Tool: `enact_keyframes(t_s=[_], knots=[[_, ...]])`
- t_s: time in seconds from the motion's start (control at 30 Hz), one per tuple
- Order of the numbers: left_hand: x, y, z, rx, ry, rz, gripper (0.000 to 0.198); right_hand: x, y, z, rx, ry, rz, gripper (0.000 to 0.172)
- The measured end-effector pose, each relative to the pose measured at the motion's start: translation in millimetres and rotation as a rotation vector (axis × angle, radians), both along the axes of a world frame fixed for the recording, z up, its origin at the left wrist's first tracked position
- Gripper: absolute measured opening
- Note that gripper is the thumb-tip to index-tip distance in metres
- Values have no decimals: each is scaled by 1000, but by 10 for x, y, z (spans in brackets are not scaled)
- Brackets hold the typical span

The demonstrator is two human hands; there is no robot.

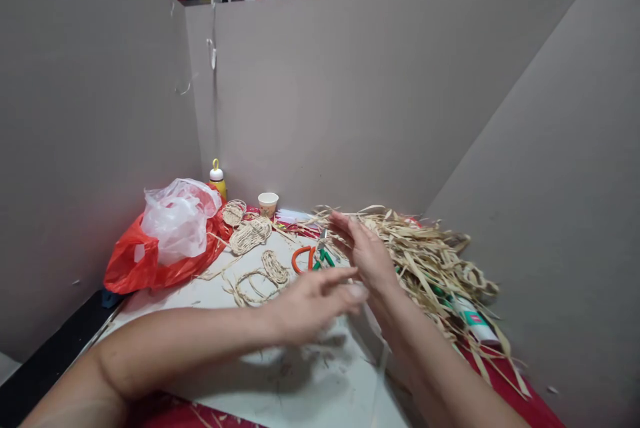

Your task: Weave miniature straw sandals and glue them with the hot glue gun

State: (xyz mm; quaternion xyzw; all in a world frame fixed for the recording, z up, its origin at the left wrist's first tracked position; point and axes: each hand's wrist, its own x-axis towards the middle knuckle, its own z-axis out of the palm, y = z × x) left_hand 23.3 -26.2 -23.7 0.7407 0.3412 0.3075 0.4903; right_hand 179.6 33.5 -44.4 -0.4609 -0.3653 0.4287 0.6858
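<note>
Above the white board, my left hand (315,306) reaches in from the left, fingers stretched out and slightly blurred, holding nothing I can see. My right hand (367,253) is raised just beyond it, palm turned left and fingers extended, with nothing visible in it. The two hands are close together near the left fingertips; whether they touch I cannot tell. Behind them lie orange-handled scissors (301,259) and a green-handled tool (327,259), both partly hidden. A braided straw cord (275,267) is left of the hands. To the right spreads a heap of dry straw strips (425,248).
A red plastic bag (129,256) with a white plastic bag (177,221) sits at the left. Farther back are coiled braided cords (251,235), a paper cup (269,203) and a yellow bottle (217,179). A white-and-green container (477,323) lies among the straw. Grey walls (320,101) enclose the table.
</note>
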Motion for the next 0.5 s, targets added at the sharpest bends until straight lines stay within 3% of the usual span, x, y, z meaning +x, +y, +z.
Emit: enact_keyframes(t_s=[0.07,0.13,0.2,0.27,0.37,0.5], knots=[[-310,483,107,29,139,287,35,21,19,-99,11,-3,-43,37],[-618,1027,232,63,182,505,36,0,38,-142,26,-7,-55,37],[-871,1523,297,66,269,685,36,-76,50,-151,37,-29,-28,35],[-1036,1897,259,28,372,811,35,-195,39,-155,35,-74,36,33],[-1130,2223,54,-48,472,897,35,-372,-31,-187,11,-164,169,34],[-1153,2394,-238,-122,491,957,35,-452,-157,-264,-43,-248,291,46]])
